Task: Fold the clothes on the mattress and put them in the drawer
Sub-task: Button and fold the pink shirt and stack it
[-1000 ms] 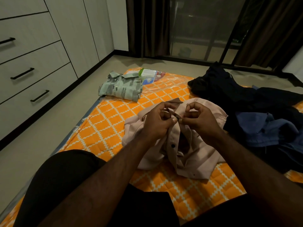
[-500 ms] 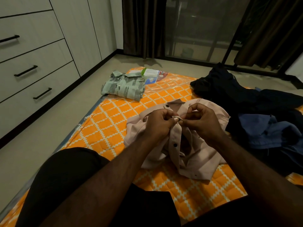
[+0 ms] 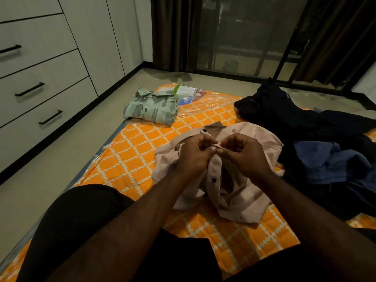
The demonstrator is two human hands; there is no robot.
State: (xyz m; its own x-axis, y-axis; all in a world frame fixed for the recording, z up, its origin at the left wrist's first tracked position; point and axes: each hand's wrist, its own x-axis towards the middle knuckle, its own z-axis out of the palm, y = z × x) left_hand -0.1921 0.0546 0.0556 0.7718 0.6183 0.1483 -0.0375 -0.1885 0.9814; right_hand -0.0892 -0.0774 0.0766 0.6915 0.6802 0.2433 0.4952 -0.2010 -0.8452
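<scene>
My left forearm (image 3: 126,226) and right forearm (image 3: 309,216) are bare from the wrists back to the lower edge of the view. On my right hand (image 3: 248,157) a thin ring (image 3: 240,149) glints on one finger; which finger, I cannot tell. Black cloth (image 3: 81,220) covers my lap and thighs. It is plain, smooth and unmarked, with an edge running across below my arms — shorts or something longer, I cannot tell.

Clearance: left open, right blocked.
Bare mattress (image 3: 132,159) lies open between the pink shirt (image 3: 240,200) and the folded green shirt (image 3: 151,109) at the far left corner. A dark clothes pile (image 3: 284,119) covers the right side. Floor (image 3: 61,155) runs unobstructed along the drawers (image 3: 40,78).
</scene>
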